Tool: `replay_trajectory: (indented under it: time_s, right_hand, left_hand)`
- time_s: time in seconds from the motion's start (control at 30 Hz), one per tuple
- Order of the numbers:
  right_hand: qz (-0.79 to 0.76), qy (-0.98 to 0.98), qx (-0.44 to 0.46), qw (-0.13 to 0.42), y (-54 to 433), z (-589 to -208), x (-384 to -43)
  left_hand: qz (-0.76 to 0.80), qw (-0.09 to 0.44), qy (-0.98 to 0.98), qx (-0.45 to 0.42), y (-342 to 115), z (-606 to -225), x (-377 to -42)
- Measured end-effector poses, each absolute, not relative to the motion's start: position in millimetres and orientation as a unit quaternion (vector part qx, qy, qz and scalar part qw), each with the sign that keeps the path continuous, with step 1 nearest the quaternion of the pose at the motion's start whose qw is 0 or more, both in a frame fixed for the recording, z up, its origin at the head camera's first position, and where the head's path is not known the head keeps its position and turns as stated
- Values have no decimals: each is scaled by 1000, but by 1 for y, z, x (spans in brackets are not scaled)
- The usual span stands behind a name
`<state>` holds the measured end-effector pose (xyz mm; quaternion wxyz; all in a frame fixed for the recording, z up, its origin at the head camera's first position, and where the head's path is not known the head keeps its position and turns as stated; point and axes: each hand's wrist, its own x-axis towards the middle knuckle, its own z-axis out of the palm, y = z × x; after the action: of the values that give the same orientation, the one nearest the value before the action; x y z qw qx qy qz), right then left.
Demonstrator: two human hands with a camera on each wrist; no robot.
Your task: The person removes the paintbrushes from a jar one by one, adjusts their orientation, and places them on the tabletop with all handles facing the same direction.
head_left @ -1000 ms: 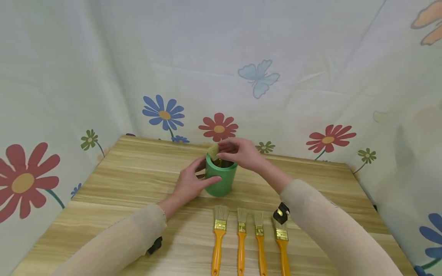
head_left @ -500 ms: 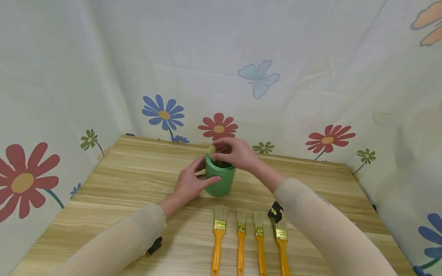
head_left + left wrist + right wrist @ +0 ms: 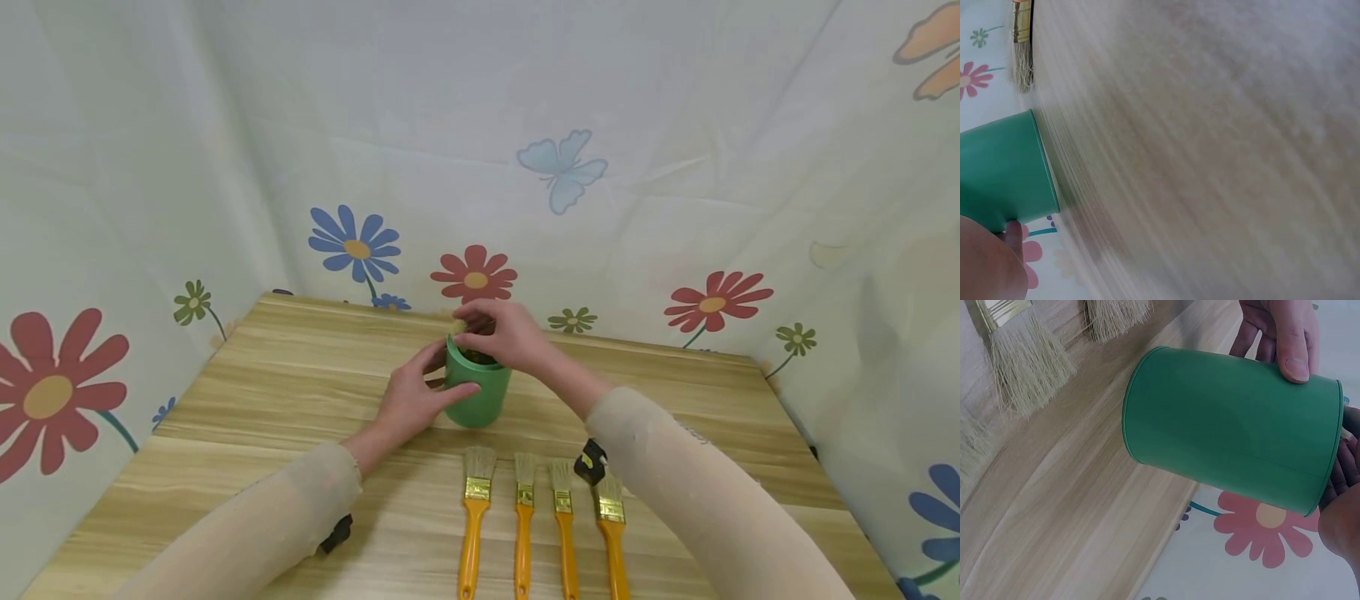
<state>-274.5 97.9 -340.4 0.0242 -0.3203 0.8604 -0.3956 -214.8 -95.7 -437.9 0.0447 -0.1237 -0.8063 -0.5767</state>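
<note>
A green cup (image 3: pixel 480 396) stands upright on the wooden table. My left hand (image 3: pixel 411 395) grips its left side, thumb across the front and fingers round the back; the right wrist view shows that thumb (image 3: pixel 1296 365) on the cup's wall. Over the cup's mouth, my right hand (image 3: pixel 513 337) has its fingers curled at the rim. They pinch the pale bristle end of a paintbrush (image 3: pixel 459 327), which sticks up at the rim's left. Most of that brush is hidden by the fingers and the cup wall.
Several paintbrushes with orange handles, among them a wide one (image 3: pixel 476 508) at the left and another (image 3: pixel 611 517) at the right, lie in a row in front of the cup. A flower-printed cloth (image 3: pixel 420 150) hangs behind the wooden table (image 3: pixel 262 400).
My right hand has shifted slightly left over the cup's mouth, now covering more of the bristles. The left hand, the cup and the brushes on the table stay put.
</note>
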Motion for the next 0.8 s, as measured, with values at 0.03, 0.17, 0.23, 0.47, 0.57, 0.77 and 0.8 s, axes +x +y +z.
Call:
replay_trajectory:
  time_s: [0.03,0.17,0.23,0.47,0.57,0.77,0.8]
  right_hand:
    - [-397,860,-320,22,97,-341,-275]
    - [-407,856,-317,15,98,-342,-275]
    - [-413,855,-314,12,99,-342,-274]
    - [-437,849,-297,11,107,-340,-270]
    - [-447,845,-292,3,112,-341,-269]
    - [-468,840,-276,-19,122,-337,-267]
    - [-471,838,-273,-21,123,-335,-267]
  left_hand:
    - [-577,45,-806,-125,-96,-438,-215]
    - [-577,44,-806,-126,-95,-439,-215]
    - [-577,45,-805,-127,-95,-439,-215]
    - [-576,46,-807,-124,-95,-439,-215]
    - [-575,48,-807,-125,-95,-439,-215]
    - [-578,47,-806,-119,-95,-437,-214]
    - [-579,47,-805,-119,-95,-437,-214]
